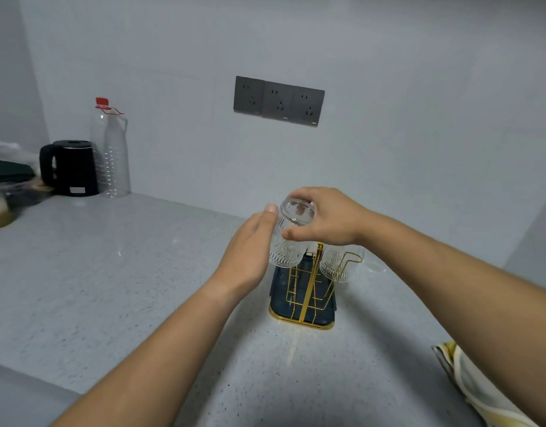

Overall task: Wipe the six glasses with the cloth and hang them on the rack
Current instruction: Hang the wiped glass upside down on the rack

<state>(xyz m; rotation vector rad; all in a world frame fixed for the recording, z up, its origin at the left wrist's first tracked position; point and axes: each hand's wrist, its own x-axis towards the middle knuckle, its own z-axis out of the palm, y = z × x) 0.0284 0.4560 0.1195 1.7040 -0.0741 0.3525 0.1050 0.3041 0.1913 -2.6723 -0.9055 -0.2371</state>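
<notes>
glass point(288, 238): you are gripping clear, glossy glass, embossed and ribbed, in your right hand point(324, 217)
rack point(308, 291): thin wire metal is shining with a polished gold finish
surface point(142, 288): your stone-look top is showing a smooth, speckled, faint sheen
cloth point(469, 386): soft fabric is lying matt
kettle point(77, 167): black plastic is looking smooth
bottle point(114, 155): clear ribbed plastic is glinting

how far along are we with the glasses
Done: one hung glass sits inverted on the rack. In hand: the right hand grips a second glass upside down over the rack, left hand touching its side. Left: hanging it, plus the rest, not clearly visible.
</notes>
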